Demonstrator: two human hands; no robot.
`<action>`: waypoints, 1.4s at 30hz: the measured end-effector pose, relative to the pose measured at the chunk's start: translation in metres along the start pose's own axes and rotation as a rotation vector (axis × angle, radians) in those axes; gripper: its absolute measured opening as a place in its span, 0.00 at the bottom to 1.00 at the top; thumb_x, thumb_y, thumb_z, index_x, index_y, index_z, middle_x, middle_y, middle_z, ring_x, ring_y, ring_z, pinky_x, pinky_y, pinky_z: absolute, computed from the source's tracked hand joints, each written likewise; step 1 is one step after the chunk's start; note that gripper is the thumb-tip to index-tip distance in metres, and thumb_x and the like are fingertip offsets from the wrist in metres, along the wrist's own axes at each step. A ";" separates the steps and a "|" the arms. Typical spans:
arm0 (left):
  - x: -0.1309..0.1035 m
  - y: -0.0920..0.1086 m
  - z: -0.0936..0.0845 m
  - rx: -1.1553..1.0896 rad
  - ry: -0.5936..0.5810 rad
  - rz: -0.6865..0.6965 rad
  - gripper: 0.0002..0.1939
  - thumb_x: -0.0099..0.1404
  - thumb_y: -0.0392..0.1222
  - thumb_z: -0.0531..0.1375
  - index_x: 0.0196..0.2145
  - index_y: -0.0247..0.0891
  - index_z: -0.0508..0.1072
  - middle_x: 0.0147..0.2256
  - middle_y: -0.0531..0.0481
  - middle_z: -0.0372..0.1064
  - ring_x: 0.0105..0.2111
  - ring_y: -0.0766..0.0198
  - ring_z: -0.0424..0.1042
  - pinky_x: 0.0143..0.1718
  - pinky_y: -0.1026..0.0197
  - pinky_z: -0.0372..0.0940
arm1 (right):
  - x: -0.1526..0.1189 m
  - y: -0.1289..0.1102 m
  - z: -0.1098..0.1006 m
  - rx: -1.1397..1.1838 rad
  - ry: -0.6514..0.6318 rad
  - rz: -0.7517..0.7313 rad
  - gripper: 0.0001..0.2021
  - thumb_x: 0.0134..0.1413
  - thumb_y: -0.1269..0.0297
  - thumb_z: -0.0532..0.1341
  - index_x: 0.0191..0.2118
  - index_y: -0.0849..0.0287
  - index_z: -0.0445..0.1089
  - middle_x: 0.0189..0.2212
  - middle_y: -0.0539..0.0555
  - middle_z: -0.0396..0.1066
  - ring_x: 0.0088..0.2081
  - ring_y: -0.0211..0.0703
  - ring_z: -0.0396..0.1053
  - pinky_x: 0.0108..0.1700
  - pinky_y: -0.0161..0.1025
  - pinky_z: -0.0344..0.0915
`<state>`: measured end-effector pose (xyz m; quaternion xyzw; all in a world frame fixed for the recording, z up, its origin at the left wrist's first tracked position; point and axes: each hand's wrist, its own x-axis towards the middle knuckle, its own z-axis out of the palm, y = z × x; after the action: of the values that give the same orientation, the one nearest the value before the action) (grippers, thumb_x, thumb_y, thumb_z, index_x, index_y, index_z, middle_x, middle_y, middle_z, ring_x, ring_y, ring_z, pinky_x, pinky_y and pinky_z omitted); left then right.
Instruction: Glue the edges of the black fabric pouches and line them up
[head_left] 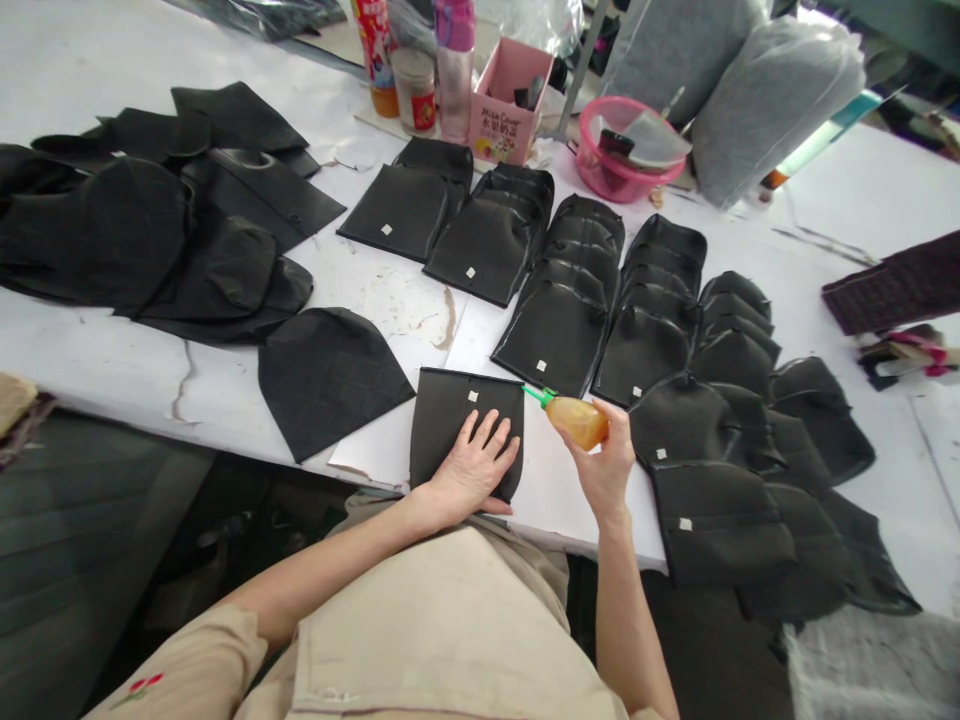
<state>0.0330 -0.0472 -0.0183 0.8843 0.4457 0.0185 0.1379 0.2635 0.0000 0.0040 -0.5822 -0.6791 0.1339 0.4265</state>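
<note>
A black leather-like panel (439, 425) with a small pale square near its top edge lies at the table's front edge. My left hand (476, 465) rests flat on it with the fingers spread. In my right hand (609, 462) is a squeeze bottle (581, 423) of amber liquid, tilted so its green nozzle meets the panel's upper right corner. Whether liquid is coming out is too small to tell. Left of the panel lies a separate black piece (334, 380) with a pointed corner toward me.
Overlapping rows of black pieces (559, 325) spread from the middle to the right. A loose black pile (97, 230) covers the left. At the back stand a pink box (504, 130), a pink basket (600, 180), a bottle (454, 75) and a jar (414, 88).
</note>
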 end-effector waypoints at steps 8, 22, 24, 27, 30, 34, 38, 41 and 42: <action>0.000 -0.001 0.002 -0.003 -0.004 0.007 0.56 0.54 0.74 0.69 0.67 0.31 0.66 0.69 0.22 0.57 0.71 0.27 0.53 0.70 0.27 0.45 | 0.003 -0.004 -0.009 -0.033 -0.069 -0.058 0.25 0.60 0.48 0.71 0.56 0.53 0.70 0.46 0.56 0.75 0.48 0.52 0.75 0.52 0.49 0.73; 0.000 0.000 -0.003 0.016 -0.005 0.003 0.54 0.56 0.73 0.69 0.67 0.31 0.66 0.69 0.24 0.58 0.71 0.28 0.54 0.70 0.28 0.47 | 0.010 0.000 -0.001 -0.077 -0.047 -0.149 0.23 0.63 0.50 0.69 0.57 0.54 0.68 0.47 0.57 0.75 0.47 0.53 0.75 0.50 0.50 0.74; 0.000 0.000 -0.002 0.015 -0.003 0.004 0.55 0.56 0.73 0.69 0.67 0.31 0.66 0.69 0.23 0.58 0.71 0.28 0.54 0.69 0.27 0.47 | 0.009 -0.003 -0.004 -0.081 -0.065 -0.157 0.23 0.63 0.50 0.69 0.58 0.53 0.68 0.46 0.56 0.75 0.47 0.52 0.76 0.50 0.49 0.74; -0.001 0.000 -0.001 0.014 -0.001 0.004 0.55 0.55 0.72 0.70 0.67 0.31 0.66 0.69 0.23 0.58 0.71 0.27 0.55 0.69 0.27 0.47 | 0.008 -0.008 -0.009 -0.084 -0.082 -0.154 0.24 0.62 0.51 0.70 0.58 0.53 0.68 0.46 0.56 0.75 0.46 0.52 0.76 0.49 0.48 0.74; 0.000 0.001 -0.001 0.009 0.002 0.003 0.55 0.55 0.72 0.70 0.67 0.31 0.66 0.69 0.23 0.59 0.71 0.28 0.54 0.70 0.27 0.46 | 0.008 -0.009 -0.008 -0.077 -0.064 -0.162 0.24 0.62 0.51 0.70 0.58 0.53 0.69 0.46 0.56 0.75 0.46 0.52 0.75 0.49 0.48 0.74; 0.000 0.001 -0.002 0.005 -0.009 -0.001 0.55 0.55 0.72 0.70 0.67 0.31 0.66 0.69 0.23 0.59 0.71 0.28 0.54 0.70 0.27 0.46 | 0.011 -0.005 -0.001 -0.093 -0.038 -0.170 0.22 0.64 0.51 0.68 0.58 0.53 0.68 0.46 0.56 0.75 0.46 0.52 0.75 0.49 0.48 0.74; 0.001 0.001 -0.005 0.007 -0.020 0.003 0.54 0.55 0.72 0.71 0.67 0.31 0.67 0.69 0.23 0.59 0.71 0.28 0.55 0.69 0.27 0.48 | 0.010 -0.003 -0.002 -0.103 -0.055 -0.138 0.23 0.63 0.49 0.68 0.58 0.54 0.68 0.46 0.57 0.75 0.46 0.52 0.75 0.49 0.49 0.74; 0.001 0.001 -0.006 0.009 -0.021 -0.002 0.54 0.55 0.72 0.71 0.67 0.31 0.67 0.69 0.24 0.59 0.71 0.29 0.55 0.69 0.27 0.47 | 0.006 -0.005 -0.008 -0.098 -0.073 -0.127 0.24 0.63 0.49 0.69 0.58 0.53 0.68 0.47 0.57 0.75 0.47 0.52 0.75 0.50 0.49 0.74; 0.001 0.001 -0.007 0.009 -0.023 -0.004 0.54 0.55 0.72 0.71 0.67 0.32 0.67 0.69 0.24 0.59 0.71 0.29 0.55 0.70 0.28 0.47 | 0.005 -0.006 -0.009 -0.095 -0.077 -0.129 0.24 0.63 0.49 0.69 0.58 0.53 0.68 0.47 0.57 0.75 0.47 0.53 0.75 0.50 0.49 0.74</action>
<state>0.0332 -0.0452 -0.0119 0.8842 0.4457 0.0060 0.1393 0.2661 -0.0006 0.0159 -0.5513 -0.7366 0.0960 0.3798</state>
